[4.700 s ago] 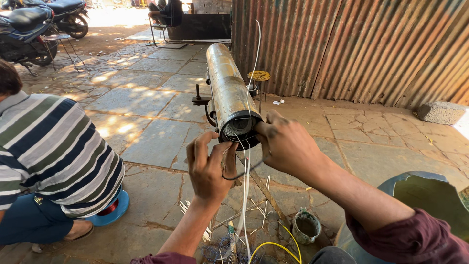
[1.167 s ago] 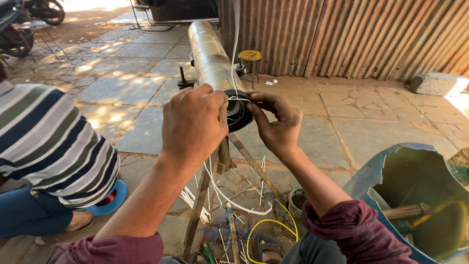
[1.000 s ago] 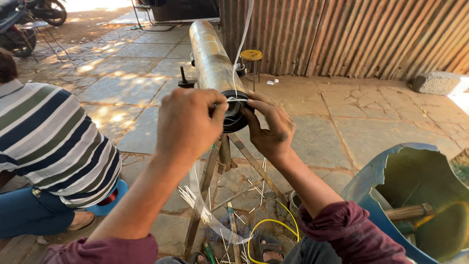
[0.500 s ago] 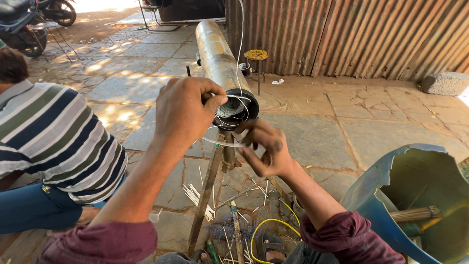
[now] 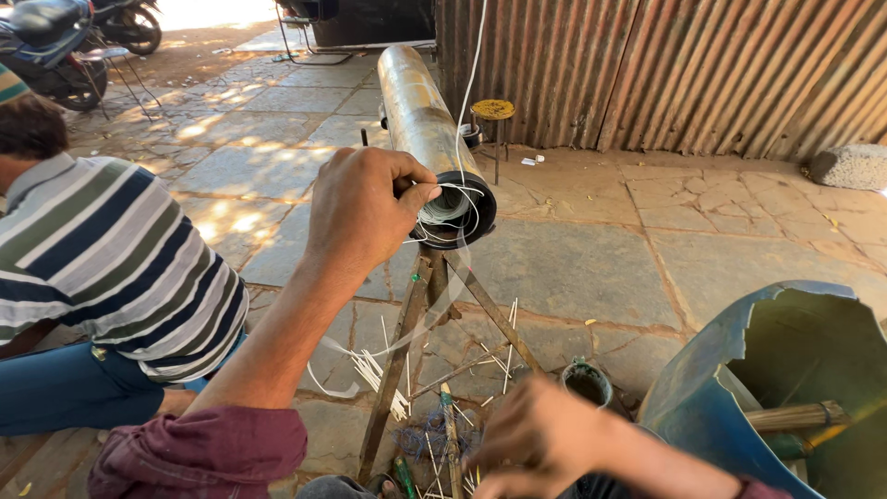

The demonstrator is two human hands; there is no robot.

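A long metal cylinder (image 5: 416, 106) rests on a wooden tripod stand (image 5: 434, 314), its near end ringed in black and wound with white strips (image 5: 457, 208). My left hand (image 5: 360, 208) grips that near end, fingers pinching the white strips at the rim. A white strip runs upward from the cylinder out of view. My right hand (image 5: 545, 439) is low near the ground, blurred, over loose sticks and wires (image 5: 430, 434); whether it holds anything is unclear.
A person in a striped shirt (image 5: 102, 259) crouches at left. A broken blue plastic drum (image 5: 785, 379) sits at lower right, a small tin (image 5: 587, 381) beside it. Corrugated metal wall (image 5: 665, 74) behind, a small yellow stool (image 5: 492, 111), parked motorbikes (image 5: 55, 42) far left.
My right hand has dropped from the cylinder's end down toward the ground. My left hand stays on the rim with the white strips.
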